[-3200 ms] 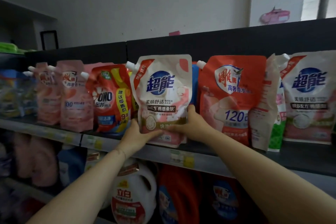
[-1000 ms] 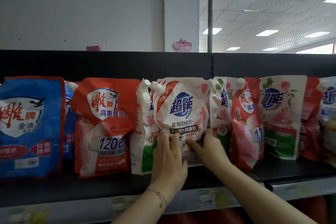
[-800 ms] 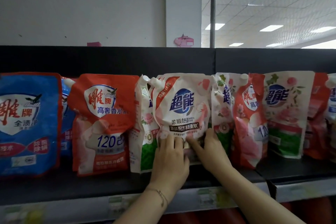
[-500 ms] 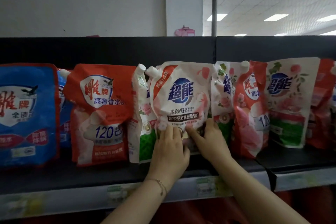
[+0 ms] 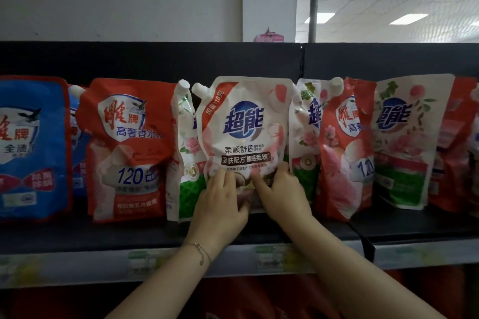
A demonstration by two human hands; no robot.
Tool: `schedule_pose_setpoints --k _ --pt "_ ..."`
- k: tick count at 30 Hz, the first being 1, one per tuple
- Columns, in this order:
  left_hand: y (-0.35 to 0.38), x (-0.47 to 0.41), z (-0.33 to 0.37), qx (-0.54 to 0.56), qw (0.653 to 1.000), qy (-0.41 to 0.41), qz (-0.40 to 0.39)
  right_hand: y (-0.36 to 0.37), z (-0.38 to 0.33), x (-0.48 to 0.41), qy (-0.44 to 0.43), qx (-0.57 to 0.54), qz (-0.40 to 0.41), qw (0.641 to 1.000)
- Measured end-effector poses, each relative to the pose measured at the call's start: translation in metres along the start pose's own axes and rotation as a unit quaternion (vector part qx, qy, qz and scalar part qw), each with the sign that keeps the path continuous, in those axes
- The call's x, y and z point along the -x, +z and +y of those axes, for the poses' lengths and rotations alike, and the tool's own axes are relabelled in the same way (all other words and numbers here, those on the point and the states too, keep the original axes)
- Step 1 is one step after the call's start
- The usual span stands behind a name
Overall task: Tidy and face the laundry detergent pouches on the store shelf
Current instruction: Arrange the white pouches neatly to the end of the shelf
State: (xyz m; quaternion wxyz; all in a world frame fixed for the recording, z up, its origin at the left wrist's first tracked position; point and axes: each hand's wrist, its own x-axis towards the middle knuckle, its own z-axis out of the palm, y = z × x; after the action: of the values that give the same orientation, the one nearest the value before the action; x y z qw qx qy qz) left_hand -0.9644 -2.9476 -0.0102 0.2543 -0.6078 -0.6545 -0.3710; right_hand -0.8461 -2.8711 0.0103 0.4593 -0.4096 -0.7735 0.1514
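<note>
Little has shifted in half a second: right of the green-and-white pouch [image 5: 185, 163], the left hand [image 5: 220, 204] still presses flat fingers on the glossy, crinkled white pouch [image 5: 243, 124], which stands upright on the black shelf [image 5: 103, 234]; the right hand [image 5: 283, 197] pinches its lower right edge.

Blue pouches: two at the left end of the shelf [image 5: 103, 235], front blue pouch [image 5: 31, 147], rear blue pouch [image 5: 79, 142] mostly hidden behind.
Red pouches: three, left red pouch [image 5: 127, 147], middle red pouch [image 5: 344, 158], far-right red pouch [image 5: 456, 168] largely covered.
White rose pouches: three, edge-on rose pouch [image 5: 185, 158], half-hidden rose pouch [image 5: 304, 137], front-facing rose pouch [image 5: 409, 147].
White cotton-print pouch [image 5: 243, 127]: one, mid-shelf.
Hands: two, left hand [image 5: 220, 204], right hand [image 5: 282, 194].
Bracelet [image 5: 201, 250]: one, on the left wrist.
Price tags [image 5: 145, 261]: at least two on the shelf's front edge, blurred.
</note>
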Motion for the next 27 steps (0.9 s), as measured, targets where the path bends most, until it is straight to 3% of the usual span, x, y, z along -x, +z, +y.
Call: schedule_pose_setpoints --k 6,10,19,21,27 --pt "0.002 0.0 0.0 -0.014 1.0 -0.013 0.016 -0.026 0.007 0.006 -0.007 0.026 -0.131 0.991" --pt "0.0 0.0 0.001 -0.018 1.0 -0.015 0.01 -0.053 0.022 0.02 -0.066 0.101 -0.183 0.976" --pt "-0.009 0.004 0.011 -0.026 0.999 -0.024 -0.027 -0.091 0.039 0.018 -0.223 0.201 -0.056 0.952" --pt "-0.011 0.005 0.012 -0.029 0.999 -0.027 -0.035 -0.097 0.042 0.015 -0.211 0.223 -0.023 0.952" --pt "-0.014 0.006 0.014 -0.011 0.999 -0.027 -0.036 -0.103 0.05 -0.001 -0.068 0.328 0.008 0.942"
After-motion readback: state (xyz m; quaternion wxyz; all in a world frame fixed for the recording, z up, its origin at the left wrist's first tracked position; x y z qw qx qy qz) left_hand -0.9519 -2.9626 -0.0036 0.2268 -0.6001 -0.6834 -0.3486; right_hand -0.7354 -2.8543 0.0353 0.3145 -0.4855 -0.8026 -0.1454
